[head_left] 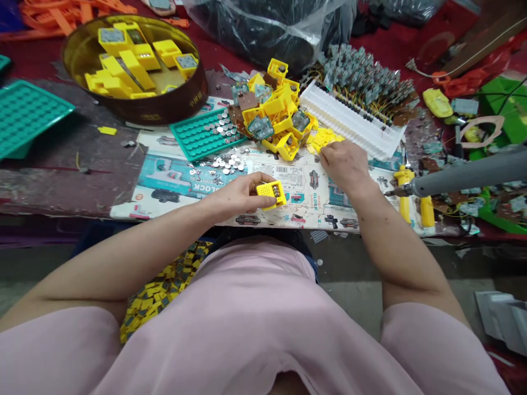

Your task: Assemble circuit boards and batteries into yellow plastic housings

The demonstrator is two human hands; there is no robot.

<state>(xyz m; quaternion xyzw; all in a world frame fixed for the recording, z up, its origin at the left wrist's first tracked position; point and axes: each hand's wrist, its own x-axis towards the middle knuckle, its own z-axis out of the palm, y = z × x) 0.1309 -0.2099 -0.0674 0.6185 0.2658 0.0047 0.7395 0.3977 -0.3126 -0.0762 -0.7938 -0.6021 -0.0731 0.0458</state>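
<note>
My left hand grips a small yellow plastic case between thumb and fingers, above the printed cardboard. The case has a patch of small holes and an uncovered compartment with shiny round button cells inside. My right hand is at the near edge of a pile of small flat yellow covers, its fingers curled down; whatever they pinch is hidden. Beyond my hands rises a heap of yellow cases with circuit boards among them. Loose button cells lie to the left, beside and on a green ridged tray.
A round tin with yellow cases stands at the back left. Wired boards crowd a white foam block. From the right a grey electric screwdriver juts near my right forearm. Below the table are many yellow cases.
</note>
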